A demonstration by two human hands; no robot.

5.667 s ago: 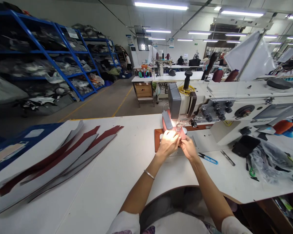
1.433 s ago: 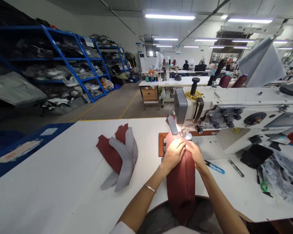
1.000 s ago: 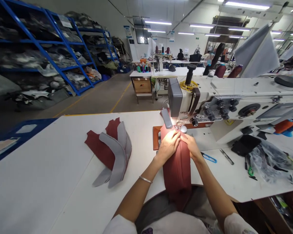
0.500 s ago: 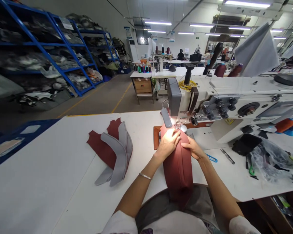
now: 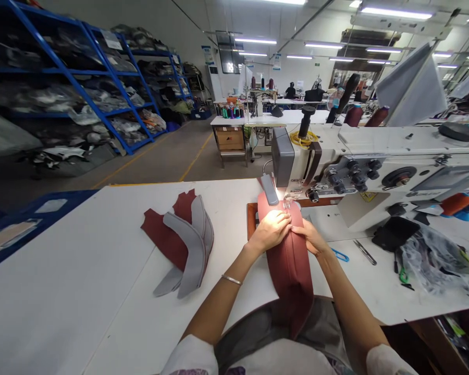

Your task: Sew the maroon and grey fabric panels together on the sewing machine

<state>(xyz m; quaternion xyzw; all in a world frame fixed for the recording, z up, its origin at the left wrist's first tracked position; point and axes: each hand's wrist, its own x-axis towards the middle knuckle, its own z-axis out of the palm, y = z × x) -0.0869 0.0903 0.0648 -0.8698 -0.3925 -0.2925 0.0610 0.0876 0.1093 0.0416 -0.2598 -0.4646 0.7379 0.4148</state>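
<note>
"Blue shelves (image 5: 70, 73) stand to the left of the aisle, and a white table (image 5: 86, 260) fills the foreground. What have you got at the machine?"

"From my end of the feed, one long red piece (image 5: 287, 260) under the head of the sewing machine (image 5: 406, 146). It runs from the presser foot (image 5: 286, 203) towards me and droops over the table's near edge."

"And your fingers?"

"My left hand (image 5: 271, 229) lies on top, fingers together and slightly bent, pressing down. I can't tell whether its thumb pinches anything. My right hand (image 5: 315, 239) grips the right edge, thumb above; the fingers beneath are mostly hidden."

"How would you handle it well from there?"

"I'd treat the left hand as a light, flat guide and let the right square up the edge. Both should steer without tugging, since a pull could bend the needle or stretch the stitches. I'd also want the raised fold down the middle lying smooth before it reaches the foot."

"Anything that worries you?"

"That drooping end. Its weight could drag the line off, so I'd give it some slack. My fingertips are near the foot too, and I'd want them well back from the needle."

"What's lying around you?"

"A fanned stack of red and grey pieces (image 5: 193, 255) to the left, blue-handled snips (image 5: 341, 254) and metal snips (image 5: 365, 252) to the right."
</note>
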